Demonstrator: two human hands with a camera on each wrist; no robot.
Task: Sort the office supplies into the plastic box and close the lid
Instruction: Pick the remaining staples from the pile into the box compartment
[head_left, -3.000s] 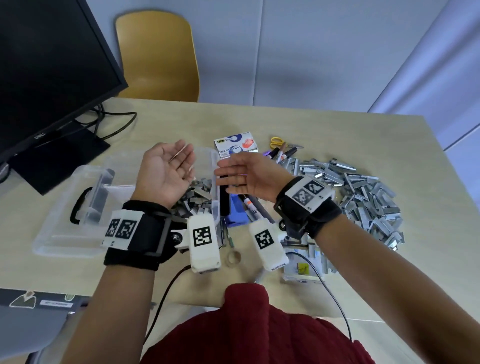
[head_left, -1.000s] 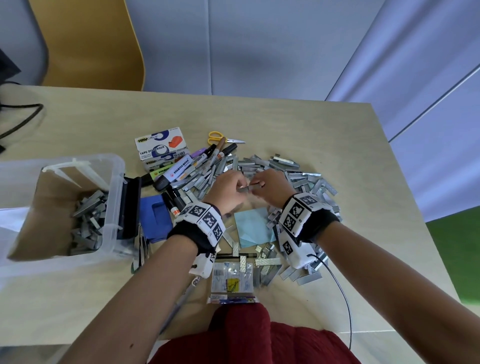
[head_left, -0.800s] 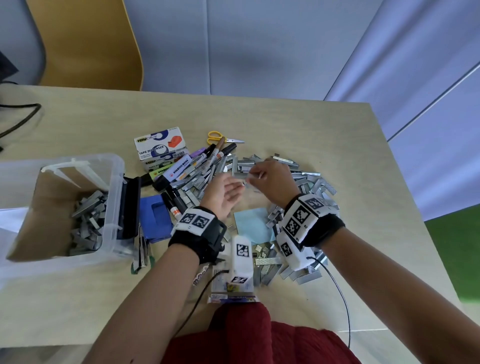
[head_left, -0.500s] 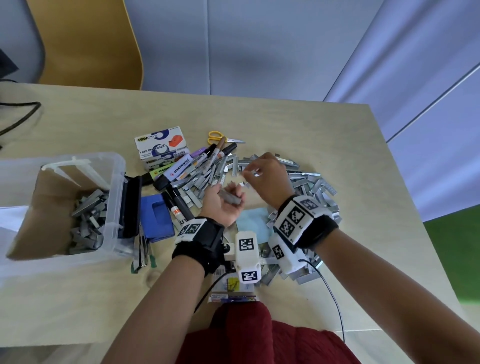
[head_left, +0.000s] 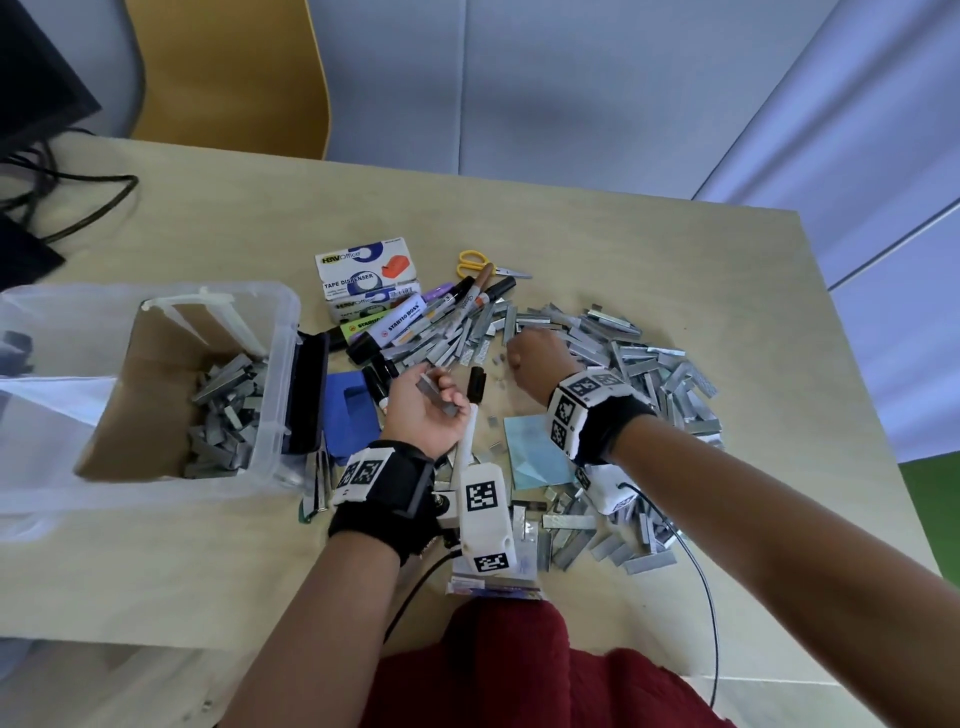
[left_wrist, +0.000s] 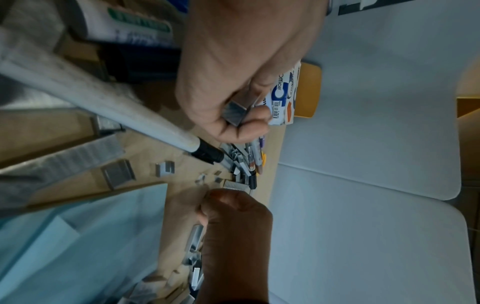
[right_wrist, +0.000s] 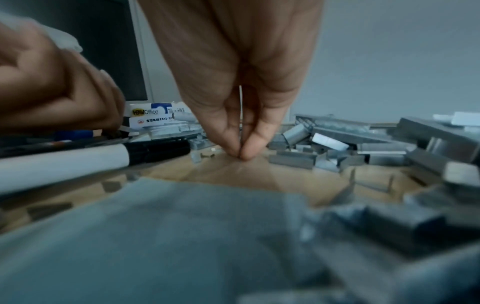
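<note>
The clear plastic box (head_left: 283, 364) stands open at the left with several staple strips (head_left: 223, 410) inside. My left hand (head_left: 431, 405) lies palm up just right of it, fingers curled round a grey staple strip (head_left: 437, 399), which also shows in the left wrist view (left_wrist: 235, 114). My right hand (head_left: 530, 353) reaches down at the near edge of the big staple pile (head_left: 649, 374). Its thumb and forefinger (right_wrist: 241, 153) pinch a small staple piece against the table top. Tiny loose staple bits (right_wrist: 207, 155) lie beside the fingertips.
Markers (head_left: 452, 306), tape dispenser boxes (head_left: 363, 265) and yellow scissors (head_left: 478, 262) lie beyond the hands. A white marker (left_wrist: 103, 111), blue sticky notes (head_left: 535, 452), a blue pad (head_left: 348, 415) and a black case (head_left: 309, 389) lie near the box. Cables (head_left: 78, 208) run at far left.
Both hands went from over the box to the staple pile. In the last half second my right hand dropped to the table; my left still holds a strip palm up.
</note>
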